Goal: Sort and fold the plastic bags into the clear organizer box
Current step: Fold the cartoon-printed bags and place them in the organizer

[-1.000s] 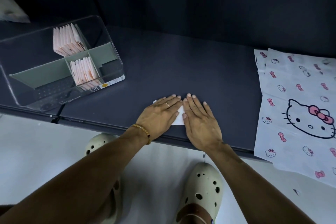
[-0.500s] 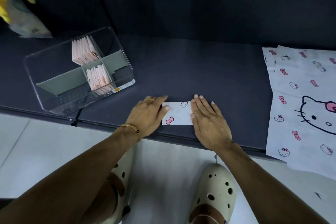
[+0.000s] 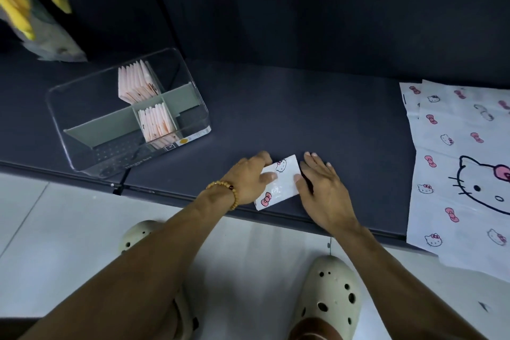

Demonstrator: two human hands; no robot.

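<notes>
A small folded white plastic bag [image 3: 281,182] with cat and pink-bow prints lies tilted near the front edge of the dark table [image 3: 303,119]. My left hand [image 3: 248,179] grips its left edge, thumb on top. My right hand [image 3: 320,185] lies flat with straight fingers against the bag's right edge. The clear organizer box [image 3: 82,154] stands at the left with grey dividers; two compartments hold rows of folded bags [image 3: 138,83]. Unfolded printed bags [image 3: 463,163] lie spread at the right, hanging over the table edge.
A yellow and grey object [image 3: 30,11] sits blurred at the far left corner. A dark wall rises behind the table. Below the table edge are a pale floor and my two cream clogs [image 3: 325,290].
The folded bag has turned from lying square to tilted, and its left side has lifted as my left hand took hold of it. My right hand shifted slightly off it to the right.
</notes>
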